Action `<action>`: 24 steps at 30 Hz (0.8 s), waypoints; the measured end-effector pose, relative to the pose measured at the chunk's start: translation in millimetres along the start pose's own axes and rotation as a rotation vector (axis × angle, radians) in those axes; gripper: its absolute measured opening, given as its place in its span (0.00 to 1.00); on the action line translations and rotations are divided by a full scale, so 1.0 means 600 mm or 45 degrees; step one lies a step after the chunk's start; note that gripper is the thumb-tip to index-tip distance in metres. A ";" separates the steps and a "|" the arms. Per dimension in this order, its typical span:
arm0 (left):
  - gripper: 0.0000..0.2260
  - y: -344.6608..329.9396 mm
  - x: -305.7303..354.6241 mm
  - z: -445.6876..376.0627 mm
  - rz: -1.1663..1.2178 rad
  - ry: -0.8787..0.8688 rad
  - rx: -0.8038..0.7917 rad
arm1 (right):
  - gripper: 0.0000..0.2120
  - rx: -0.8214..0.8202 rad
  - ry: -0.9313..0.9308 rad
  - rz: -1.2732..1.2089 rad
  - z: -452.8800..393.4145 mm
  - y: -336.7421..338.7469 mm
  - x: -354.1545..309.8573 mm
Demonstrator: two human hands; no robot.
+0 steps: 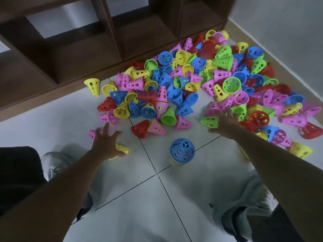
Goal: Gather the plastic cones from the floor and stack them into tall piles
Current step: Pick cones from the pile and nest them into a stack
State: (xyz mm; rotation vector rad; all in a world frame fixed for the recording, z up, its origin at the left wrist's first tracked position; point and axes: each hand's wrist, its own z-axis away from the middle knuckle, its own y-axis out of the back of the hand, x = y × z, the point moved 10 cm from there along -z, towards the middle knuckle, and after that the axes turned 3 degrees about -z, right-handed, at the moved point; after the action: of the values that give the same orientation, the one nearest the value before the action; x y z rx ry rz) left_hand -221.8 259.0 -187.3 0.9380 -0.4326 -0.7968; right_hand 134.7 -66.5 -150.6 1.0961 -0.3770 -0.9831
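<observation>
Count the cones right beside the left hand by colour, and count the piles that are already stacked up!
Pink cone by the left hand: 1
Yellow cone under the left hand: 1
Stacked pile, blue cone on top: 1
Total: 3

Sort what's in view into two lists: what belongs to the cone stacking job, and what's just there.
Belongs to the job:
- loose cone heap
- started stack topped by a blue cone
- green cone at the right hand
- yellow cone under the left hand
- pink cone beside it

Just there:
- brown shelf unit
- tiled floor
- grey shoes
</observation>
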 end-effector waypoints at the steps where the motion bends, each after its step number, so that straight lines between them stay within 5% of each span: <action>1: 0.47 -0.009 -0.003 -0.003 -0.031 0.003 -0.028 | 0.40 0.002 0.017 0.010 -0.007 -0.001 0.002; 13: 0.29 -0.027 -0.033 -0.026 -0.015 -0.021 0.015 | 0.58 -0.102 0.081 0.041 -0.072 -0.048 0.014; 20: 0.26 0.007 -0.023 -0.024 0.353 0.059 0.148 | 0.53 -0.086 0.070 0.068 -0.078 -0.062 0.002; 24: 0.16 0.049 0.027 -0.010 0.642 0.055 0.207 | 0.51 -0.078 0.050 0.027 -0.071 -0.054 -0.002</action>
State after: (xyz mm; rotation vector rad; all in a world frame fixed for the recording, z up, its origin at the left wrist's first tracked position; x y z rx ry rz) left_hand -195.1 260.2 -165.8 0.9395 -0.6705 -0.2847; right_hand 148.0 -45.1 -197.7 1.0526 -0.3245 -0.9474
